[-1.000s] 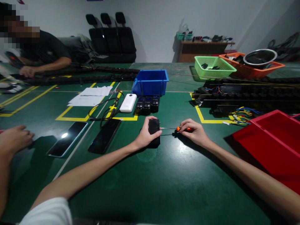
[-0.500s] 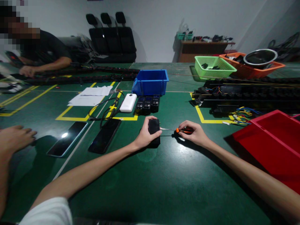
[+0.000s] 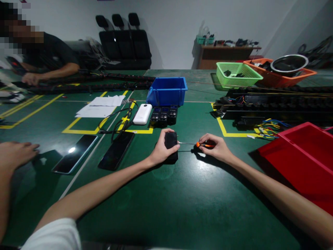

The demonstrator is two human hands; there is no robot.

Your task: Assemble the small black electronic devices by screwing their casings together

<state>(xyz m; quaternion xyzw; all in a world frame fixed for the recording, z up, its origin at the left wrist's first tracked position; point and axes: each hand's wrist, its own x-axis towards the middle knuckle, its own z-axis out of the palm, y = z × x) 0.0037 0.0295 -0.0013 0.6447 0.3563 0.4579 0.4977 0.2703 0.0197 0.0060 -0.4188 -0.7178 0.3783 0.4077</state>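
My left hand (image 3: 163,150) is closed around a black box-shaped device (image 3: 171,140), holding it on the green table (image 3: 166,198). A screwdriver (image 3: 202,144) with an orange and black handle is pinched in my right hand (image 3: 216,148). Its thin metal shaft points left and its tip meets the right side of the device, close to my left thumb. Exactly what the tip touches is too small to make out. Several similar black devices (image 3: 163,116) stand beyond my left hand, in front of a blue bin (image 3: 168,91).
Two phones, one black (image 3: 116,151) and one light-edged (image 3: 75,154), lie left, by a white power bank (image 3: 142,114), cables and papers (image 3: 100,106). A red bin (image 3: 304,156) and wired black strips (image 3: 275,104) are right. Another person's hand (image 3: 18,154) rests far left; a co-worker sits beyond.
Both my hands, the device and the screwdriver stay nearly in place. The other person's hand at the far left has shifted slightly left.
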